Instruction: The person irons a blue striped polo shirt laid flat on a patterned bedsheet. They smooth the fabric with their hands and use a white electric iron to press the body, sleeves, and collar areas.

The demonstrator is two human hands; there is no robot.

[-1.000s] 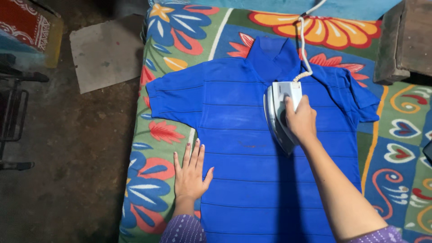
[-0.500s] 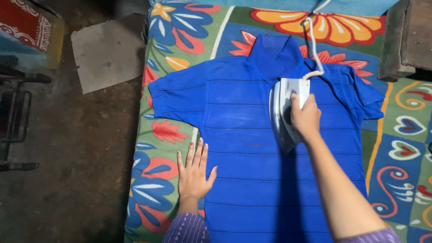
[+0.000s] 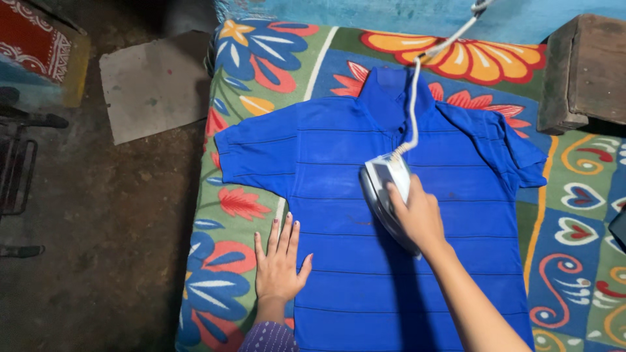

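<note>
Gripping the handle of a white iron, the right hand has its fingers curled tightly around it, so the handle itself is mostly hidden. That iron sits on the chest of a blue short-sleeved shirt, a little right of the shirt's middle, with its pointed end aimed down toward the hem. A white cord rises from the back end of the iron, runs up over the shirt's collar and leaves the top edge of the view.

The left hand lies flat with its fingers spread wide and straight, palm down. It rests at the shirt's left side edge, below the left sleeve, thumb on the blue cloth and the other fingers partly on the bedding. A purple patterned sleeve covers that wrist.

Beneath the shirt lies a bright floral cover in green, blue, red and orange, showing on both sides of the shirt. Above the shirt's right sleeve stands a dark wooden box. Left of the shirt, off the cover, a grey flat board lies on the dark floor.
</note>
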